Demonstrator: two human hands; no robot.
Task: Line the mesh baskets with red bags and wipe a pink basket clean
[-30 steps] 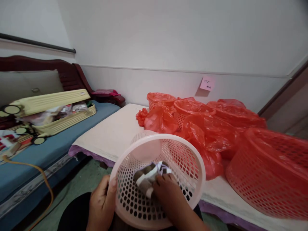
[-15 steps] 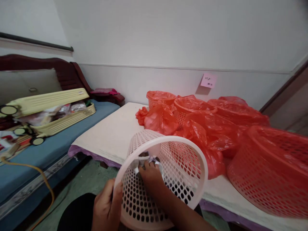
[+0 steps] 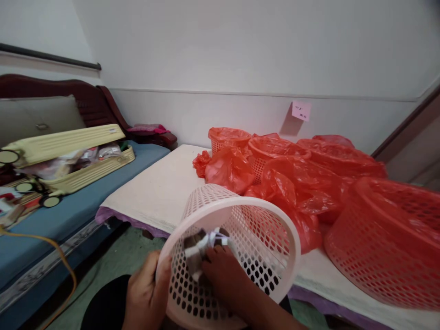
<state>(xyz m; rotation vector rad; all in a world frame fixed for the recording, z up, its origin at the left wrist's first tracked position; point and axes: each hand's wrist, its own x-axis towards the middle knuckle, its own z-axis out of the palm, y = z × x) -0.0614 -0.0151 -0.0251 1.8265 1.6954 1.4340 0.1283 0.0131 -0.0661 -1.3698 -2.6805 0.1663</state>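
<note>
Brown-and-white bundle [image 3: 195,259] shifted nearer basket [image 3: 237,200] mouth; left hand [image 3: 147,291] gripping rim, right hand [image 3: 225,273] clutching bundle

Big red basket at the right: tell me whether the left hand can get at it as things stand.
Probably not: the left hand holds the rim of the pale basket, and that basket, with the right hand inside it, lies between it and the big red basket.
</note>
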